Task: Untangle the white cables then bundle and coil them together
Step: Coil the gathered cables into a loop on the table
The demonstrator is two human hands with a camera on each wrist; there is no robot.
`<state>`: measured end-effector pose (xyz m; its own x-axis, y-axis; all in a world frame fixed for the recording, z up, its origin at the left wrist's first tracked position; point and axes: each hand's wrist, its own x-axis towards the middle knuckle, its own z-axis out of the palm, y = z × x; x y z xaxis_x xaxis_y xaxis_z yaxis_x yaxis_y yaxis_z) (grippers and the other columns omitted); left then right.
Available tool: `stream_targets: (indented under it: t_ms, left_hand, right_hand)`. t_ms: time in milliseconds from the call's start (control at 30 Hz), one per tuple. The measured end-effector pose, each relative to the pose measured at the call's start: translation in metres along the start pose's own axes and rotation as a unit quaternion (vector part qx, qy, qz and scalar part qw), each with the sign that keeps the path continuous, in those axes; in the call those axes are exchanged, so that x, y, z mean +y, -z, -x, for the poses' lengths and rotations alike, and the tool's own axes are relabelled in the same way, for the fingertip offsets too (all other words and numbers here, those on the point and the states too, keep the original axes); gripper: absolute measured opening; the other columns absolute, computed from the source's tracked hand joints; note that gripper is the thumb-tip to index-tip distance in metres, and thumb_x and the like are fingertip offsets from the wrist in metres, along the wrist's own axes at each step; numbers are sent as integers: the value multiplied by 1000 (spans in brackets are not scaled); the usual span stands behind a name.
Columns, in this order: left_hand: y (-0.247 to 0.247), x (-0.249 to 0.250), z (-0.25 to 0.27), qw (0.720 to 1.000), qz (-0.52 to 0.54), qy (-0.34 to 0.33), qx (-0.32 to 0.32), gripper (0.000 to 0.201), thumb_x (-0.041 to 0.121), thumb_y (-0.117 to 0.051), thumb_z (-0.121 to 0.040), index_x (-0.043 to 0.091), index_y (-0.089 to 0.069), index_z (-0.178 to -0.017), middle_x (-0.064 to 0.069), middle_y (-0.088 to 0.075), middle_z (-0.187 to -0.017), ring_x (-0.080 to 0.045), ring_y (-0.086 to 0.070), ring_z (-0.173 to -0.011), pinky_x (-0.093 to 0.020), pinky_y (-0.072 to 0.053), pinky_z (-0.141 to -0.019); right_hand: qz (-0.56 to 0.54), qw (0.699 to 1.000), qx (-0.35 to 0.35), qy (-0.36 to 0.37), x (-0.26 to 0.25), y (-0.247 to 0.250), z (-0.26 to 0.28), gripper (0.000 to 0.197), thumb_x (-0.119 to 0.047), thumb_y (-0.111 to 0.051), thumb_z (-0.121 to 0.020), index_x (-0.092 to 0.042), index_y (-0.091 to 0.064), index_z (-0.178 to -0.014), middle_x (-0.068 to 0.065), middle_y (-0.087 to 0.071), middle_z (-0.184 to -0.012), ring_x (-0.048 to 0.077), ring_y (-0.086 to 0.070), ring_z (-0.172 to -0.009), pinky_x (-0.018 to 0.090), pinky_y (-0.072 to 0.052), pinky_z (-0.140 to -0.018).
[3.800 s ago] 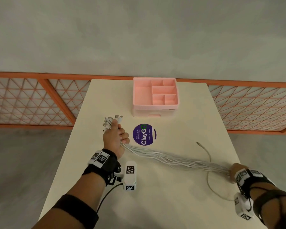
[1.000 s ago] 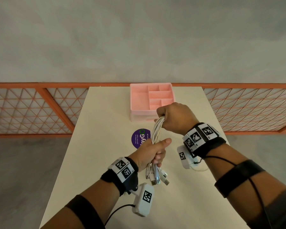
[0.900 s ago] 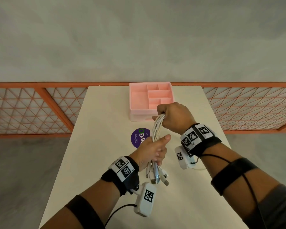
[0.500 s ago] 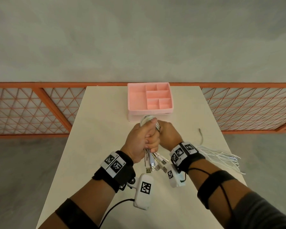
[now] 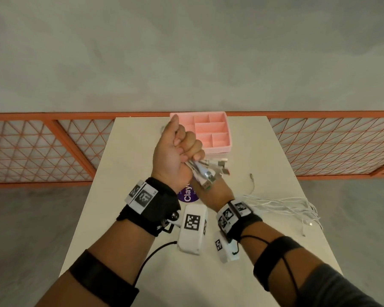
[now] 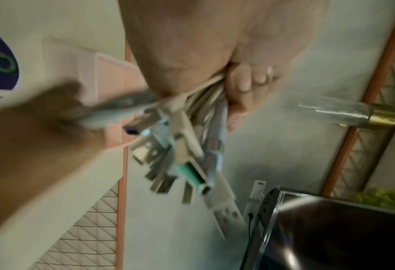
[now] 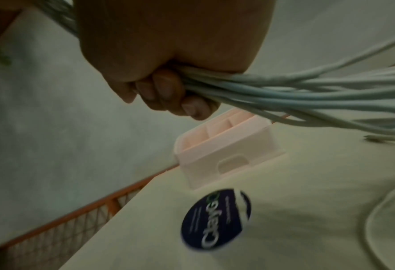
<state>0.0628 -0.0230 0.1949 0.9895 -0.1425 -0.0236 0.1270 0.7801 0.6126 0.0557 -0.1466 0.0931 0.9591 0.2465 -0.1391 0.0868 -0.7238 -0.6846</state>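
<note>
- The left hand is fisted round the white cables — their USB plugs fan out just below the fist.
- The right hand clutches the same bundle; loose tails trail away from it across the table.

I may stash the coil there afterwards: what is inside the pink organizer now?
The pink organizer's visible compartments look empty. The left hand, gripping the white cables, covers its near-left section, so that part cannot be checked.
</note>
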Motion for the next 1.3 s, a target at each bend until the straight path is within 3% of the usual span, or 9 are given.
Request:
stream_targets:
  t_ms: [67, 167, 400, 567, 733, 867, 1033, 1200, 1300]
  left_hand:
    - [3, 2, -8, 998, -8, -40, 54, 54, 40, -45, -103, 21, -31, -54, 6, -22, -46, -10, -21, -40, -23, -31, -46]
    - [23, -3, -13, 990, -43, -57, 120, 54, 41, -49, -102, 21, -34, -54, 5, -24, -47, -12, -23, -42, -25, -37, -49]
    - [66, -14, -7, 960, -152, -92, 215, 53, 46, -54, -99, 19, -36, -57, 2, -30, -48, -14, -28, -44, -30, -41, -55]
    - [85, -28, -5, 938, -225, -105, 243, 48, 47, -56, -96, 6, -50, -73, 2, -34, -50, -13, -34, -46, -34, -42, -63]
    - [99, -41, 6, 912, -341, -115, 196, 49, 50, -61, -93, 25, -47, -54, 0, -39, -49, -17, -39, -48, -31, -43, -60]
    - [108, -51, 11, 868, -462, -128, 133, 50, 28, -61, -98, 3, -48, -57, 0, -50, -47, -21, -53, -46, -31, -45, -54]
    - [121, -54, 15, 828, -559, -29, 28, 47, 31, -60, -99, 11, -57, -56, -8, -62, -53, -14, -58, -51, -26, -48, -66]
    - [111, -50, 17, 832, -552, 52, -34, 43, 26, -52, -103, 7, -59, -64, -2, -58, -53, -14, -56, -50, -27, -47, -54]
    - [99, -51, 23, 863, -472, 160, -77, 73, 57, -31, -102, -4, -65, -79, -18, -67, -64, -28, -65, -55, -37, -56, -59]
  right_hand:
    - [1, 1000, -13, -13, 5, -28, 7, 35, -52, -46, -91, -20, -58, -94, 5, -67, -82, 25, -64, -72, 47, -56, -69]
    - [42, 997, -57, 9, 24, -59, 16, 21, -38, -51, -91, -18, -58, -94, 6, -66, -86, 28, -62, -76, 42, -53, -70]
    - [19, 995, -95, 27, 20, -50, 34, 39, -49, -46, -89, -17, -60, -107, 7, -70, -102, 26, -63, -91, 34, -50, -77]
    - [29, 986, -158, 35, 14, -52, 40, 49, -61, -33, -76, -17, -53, -83, 3, -65, -83, 23, -60, -76, 38, -50, -71]
    - [76, 974, -209, 46, 20, -39, 36, 40, -52, -56, -89, -12, -61, -91, 1, -67, -84, 19, -61, -75, 38, -53, -76]
    - [94, 964, -245, 49, 9, -14, 32, 31, -42, -65, -87, -12, -59, -89, 2, -66, -86, 19, -61, -76, 32, -49, -70]
    - [156, 953, -245, 85, -8, 34, 19, 13, -23, -67, -81, -15, -66, -91, 4, -69, -82, 19, -60, -69, 34, -52, -67]
    - [174, 951, -216, 136, -25, 61, 10, 31, -16, -64, -76, -29, -70, -103, -10, -68, -79, 10, -60, -67, 30, -51, -65]
    - [158, 962, -174, 140, -35, 74, 6, 25, -16, -70, -74, -27, -70, -96, -12, -67, -76, 4, -59, -64, 27, -49, -61]
